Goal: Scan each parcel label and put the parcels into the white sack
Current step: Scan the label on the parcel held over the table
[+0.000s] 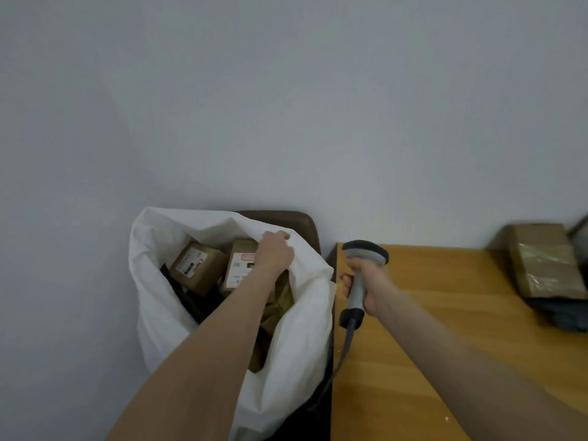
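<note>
Left hand (274, 254) grips sack (159, 313) rim; right hand (374, 286) holds scanner (366, 252).

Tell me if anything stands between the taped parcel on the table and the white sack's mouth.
Only the right hand, gripping the scanner at the table's left edge, lies between the taped parcel and the white sack. The left hand grips the sack's rim, and its mouth is open.

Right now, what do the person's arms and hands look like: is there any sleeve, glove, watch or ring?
Both are bare. The left hand and right hand wear no gloves and no visible ring. The left forearm and right forearm show no sleeve, watch or band down to the frame edge.
</note>
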